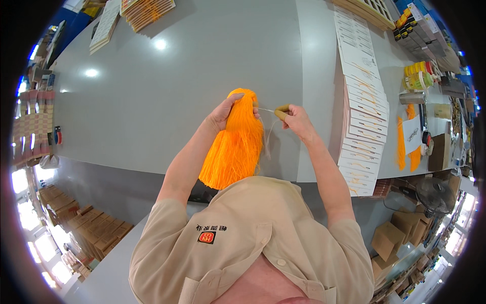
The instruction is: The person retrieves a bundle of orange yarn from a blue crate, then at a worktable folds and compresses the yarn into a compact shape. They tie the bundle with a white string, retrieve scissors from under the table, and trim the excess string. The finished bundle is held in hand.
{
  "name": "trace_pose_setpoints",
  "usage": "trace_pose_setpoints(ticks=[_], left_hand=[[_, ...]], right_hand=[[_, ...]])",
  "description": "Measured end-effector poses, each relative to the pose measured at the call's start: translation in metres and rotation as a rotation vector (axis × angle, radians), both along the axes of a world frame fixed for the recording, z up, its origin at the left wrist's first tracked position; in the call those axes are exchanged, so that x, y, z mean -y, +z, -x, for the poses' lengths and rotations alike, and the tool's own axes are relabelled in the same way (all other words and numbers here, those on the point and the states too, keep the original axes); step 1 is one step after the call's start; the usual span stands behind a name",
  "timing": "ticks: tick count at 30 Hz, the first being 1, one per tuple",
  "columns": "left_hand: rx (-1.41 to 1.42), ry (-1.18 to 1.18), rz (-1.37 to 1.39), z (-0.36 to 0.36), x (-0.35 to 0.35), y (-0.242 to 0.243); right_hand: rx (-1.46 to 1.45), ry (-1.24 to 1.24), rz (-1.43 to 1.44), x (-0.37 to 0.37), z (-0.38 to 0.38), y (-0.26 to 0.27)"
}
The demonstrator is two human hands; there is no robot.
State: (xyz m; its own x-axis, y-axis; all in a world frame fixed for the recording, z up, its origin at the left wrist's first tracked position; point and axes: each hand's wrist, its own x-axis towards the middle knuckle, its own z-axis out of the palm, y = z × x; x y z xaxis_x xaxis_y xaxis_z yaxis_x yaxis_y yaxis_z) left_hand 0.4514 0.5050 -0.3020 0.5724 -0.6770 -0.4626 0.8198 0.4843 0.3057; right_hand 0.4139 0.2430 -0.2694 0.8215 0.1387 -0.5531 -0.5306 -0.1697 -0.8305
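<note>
A thick bundle of orange strands (237,144) hangs from my left hand (226,110), which is closed around its rounded upper end. The loose strand ends fan out near my shirt front. To the right, my right hand (297,119) pinches a thin white string (265,110) between thumb and forefinger, both wearing tan finger covers. That string runs taut to the bundle's upper end by my left fingertips. More pale string dangles beside the bundle, over the grey table (190,72).
Overlapping white printed cards (360,133) with orange strands line the table's right part. Beyond them lie more orange strands (401,144), near bottles (417,81) and a metal cylinder (412,98). Stacked cards (146,13) stand at the far left. A fan (434,195) is below the right edge.
</note>
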Motion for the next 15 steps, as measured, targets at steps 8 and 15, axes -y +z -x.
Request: trace_pose_setpoints(ticks=[8,15], left_hand=[[0.019,0.011,-0.278,-0.006,-0.001,0.0],[0.251,-0.093,-0.792,-0.01,-0.003,0.002]], right_hand=[[0.014,0.097,0.022,-0.01,-0.006,-0.007],[-0.007,0.161,0.104,-0.019,-0.014,0.0]])
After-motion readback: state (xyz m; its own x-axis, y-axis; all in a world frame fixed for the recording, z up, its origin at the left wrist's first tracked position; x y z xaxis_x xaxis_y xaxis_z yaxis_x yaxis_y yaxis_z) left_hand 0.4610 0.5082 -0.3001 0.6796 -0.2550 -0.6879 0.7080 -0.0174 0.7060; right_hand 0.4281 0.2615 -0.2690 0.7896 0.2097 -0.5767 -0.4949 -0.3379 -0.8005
